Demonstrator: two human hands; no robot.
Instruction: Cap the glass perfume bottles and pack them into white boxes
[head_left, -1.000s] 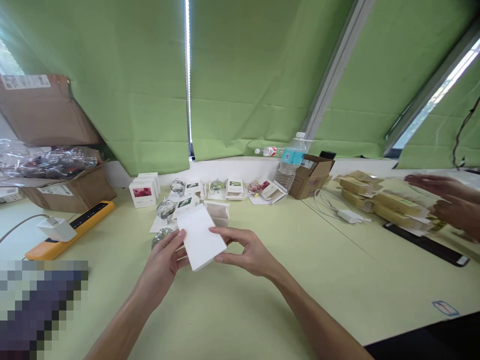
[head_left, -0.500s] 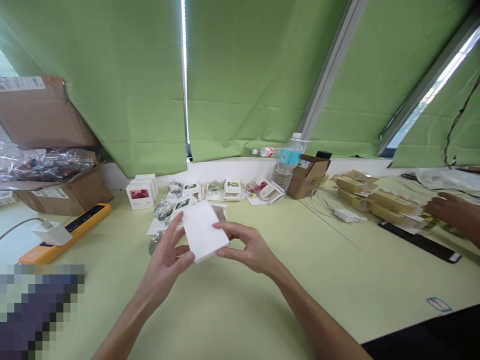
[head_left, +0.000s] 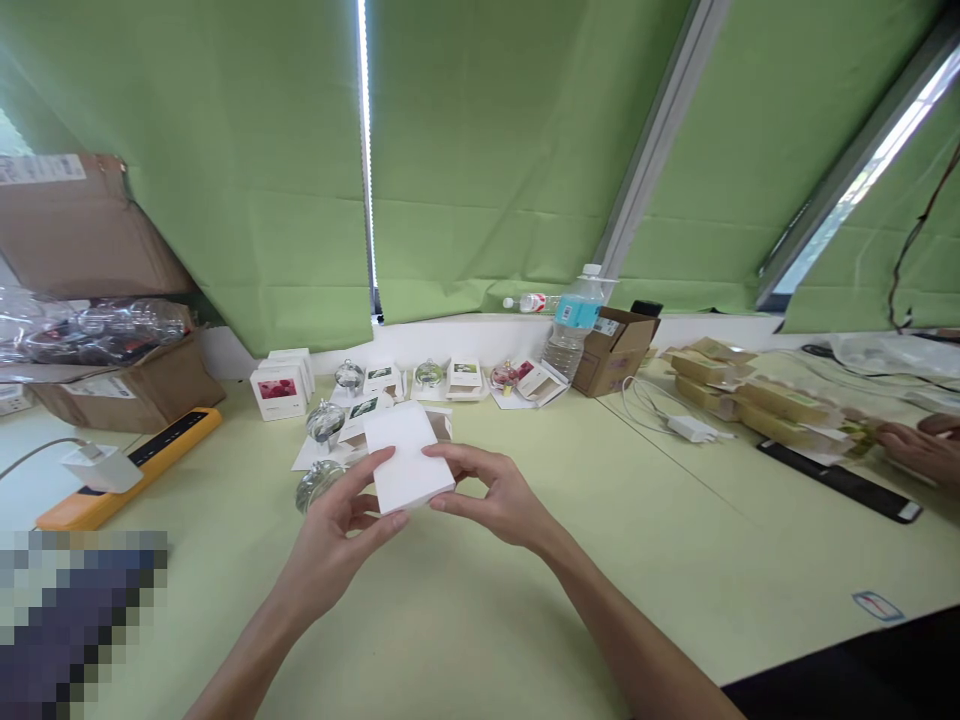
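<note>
Between my two hands is a small white cardboard box [head_left: 407,465], tilted, its plain face toward me. My left hand [head_left: 341,530] grips its left side, with fingers on the upper face and the thumb at the near edge. My right hand [head_left: 491,495] holds the right side, thumb and fingers pinching the edge. Behind the box, round clear glass bottles [head_left: 325,422] stand beside opened white cartons with pictures [head_left: 465,378]. One bottle [head_left: 319,484] is partly covered by my left hand. A pinkish bottle [head_left: 504,376] stands farther right.
White boxes with a red picture [head_left: 279,388] stand back left, near an orange power strip [head_left: 172,450] and a cardboard carton [head_left: 142,375]. Back right are a water bottle [head_left: 574,325], a brown box [head_left: 616,352], a charger [head_left: 691,430], yellowish packages [head_left: 787,410] and another person's hands [head_left: 922,448].
My left fingers have shifted from the box's far left corner onto its upper face, and the thumb has moved right along the near edge. The other person's second hand has come into view.
</note>
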